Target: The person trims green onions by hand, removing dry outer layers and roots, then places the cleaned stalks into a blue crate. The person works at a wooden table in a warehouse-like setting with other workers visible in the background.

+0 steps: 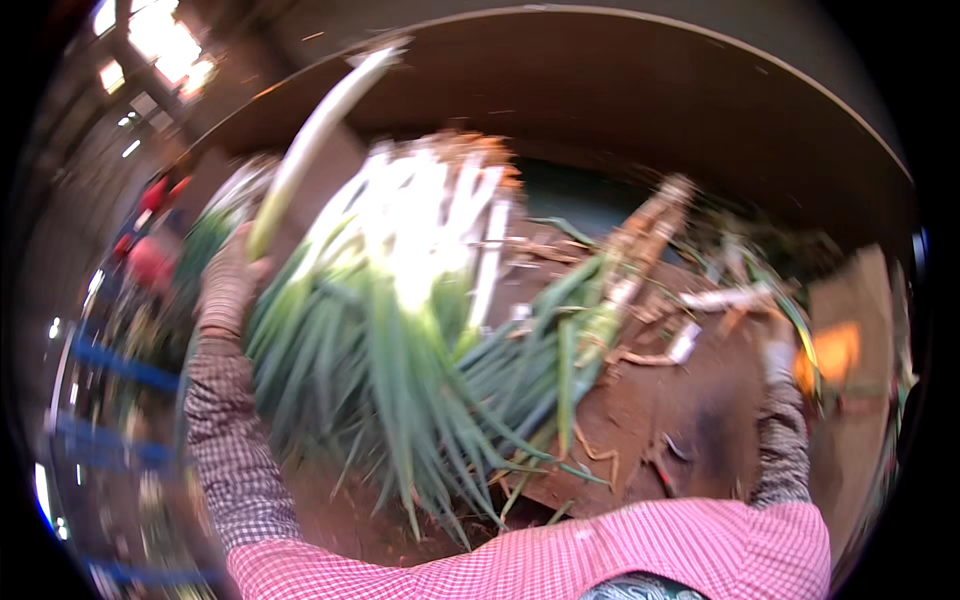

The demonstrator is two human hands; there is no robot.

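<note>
My left hand [230, 278] is closed round a long green onion [318, 140], just where its white stalk turns green. The stalk slants up and to the right, its root end at the top. Beside that hand lies a big heap of green onions [400, 260], white stalks pointing away and green leaves trailing toward me. My right hand [780, 345] is at the right, next to stripped outer leaves [738, 298] and a yellow-green leaf [806, 345]. Motion blurs its fingers, so whether it holds any of these is unclear.
A smaller bunch with brown, dry outer skins [640, 240] lies right of the heap. Peelings and a small tool with a red handle [662, 476] are on the brown work surface [640, 420]. A dark curved wall [620, 80] rises behind. Blue bars [125, 362] run at the left.
</note>
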